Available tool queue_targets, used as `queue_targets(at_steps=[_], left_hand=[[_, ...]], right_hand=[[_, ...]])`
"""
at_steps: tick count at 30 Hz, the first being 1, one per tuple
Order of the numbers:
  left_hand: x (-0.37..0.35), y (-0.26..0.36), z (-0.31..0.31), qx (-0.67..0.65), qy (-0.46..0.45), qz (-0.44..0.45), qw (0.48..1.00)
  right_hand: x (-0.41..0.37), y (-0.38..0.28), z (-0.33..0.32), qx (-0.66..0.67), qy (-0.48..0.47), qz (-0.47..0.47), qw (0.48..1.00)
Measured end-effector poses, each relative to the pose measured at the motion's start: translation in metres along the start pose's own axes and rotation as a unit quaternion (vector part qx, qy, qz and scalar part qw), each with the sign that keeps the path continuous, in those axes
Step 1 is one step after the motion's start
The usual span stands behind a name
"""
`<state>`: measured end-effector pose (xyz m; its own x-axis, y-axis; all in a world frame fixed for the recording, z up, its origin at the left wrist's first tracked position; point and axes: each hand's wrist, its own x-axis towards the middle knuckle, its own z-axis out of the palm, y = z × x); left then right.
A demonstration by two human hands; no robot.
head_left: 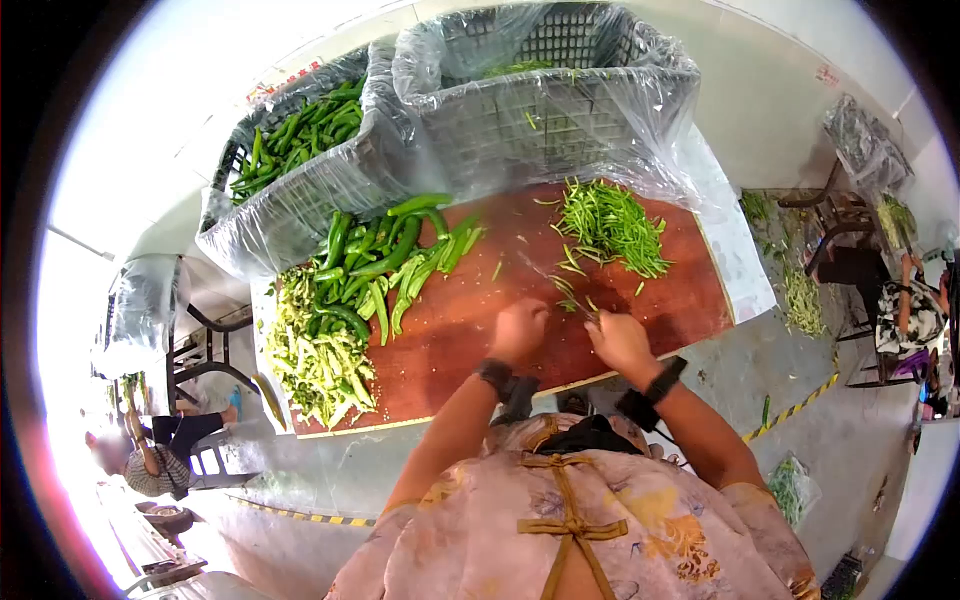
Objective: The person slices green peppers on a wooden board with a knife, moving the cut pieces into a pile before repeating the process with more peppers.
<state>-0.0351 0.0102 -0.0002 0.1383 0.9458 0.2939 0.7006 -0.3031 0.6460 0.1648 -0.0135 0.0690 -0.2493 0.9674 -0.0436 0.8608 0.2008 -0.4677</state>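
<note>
My left hand (520,328) is over the front middle of the red-brown board (460,350), its fingers curled and smeared by motion. To its right my right hand (622,345) is closed around a thin knife (546,272), whose blurred blade points forward and left. A few green pepper strips (566,296) lie by the blade. Behind them sits a heap of shredded green pepper (612,225). On the left of the board are whole and split long green peppers (375,250), with a pile of pale pepper cores (320,360) in front of them.
Behind the board stand a plastic-lined crate of green peppers (310,130) and a second lined crate (545,120) with some shreds inside. Seated people (160,460) work at the left and right sides. Scraps (802,300) and a plastic bag of greens (792,490) lie on the floor.
</note>
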Motion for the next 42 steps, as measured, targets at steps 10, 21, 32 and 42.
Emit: queue_targets(at_steps=[10, 21, 32, 42], left_hand=[[-0.002, -0.056, -0.085, 0.060, 0.124, -0.148, 0.979], [0.033, -0.066, -0.101, 0.139, 0.083, -0.093, 0.982], [0.073, -0.079, -0.079, 0.364, 0.049, -0.039, 0.929], [0.071, -0.050, -0.099, 0.125, 0.082, -0.123, 0.981]], right_hand=[[-0.056, 0.038, 0.011, -0.122, 0.001, -0.117, 0.986], [0.049, 0.034, -0.028, 0.000, 0.163, 0.089, 0.983], [-0.039, 0.039, -0.009, -0.015, 0.042, 0.050, 0.998], [-0.039, 0.046, 0.005, 0.001, 0.046, 0.063, 0.997]])
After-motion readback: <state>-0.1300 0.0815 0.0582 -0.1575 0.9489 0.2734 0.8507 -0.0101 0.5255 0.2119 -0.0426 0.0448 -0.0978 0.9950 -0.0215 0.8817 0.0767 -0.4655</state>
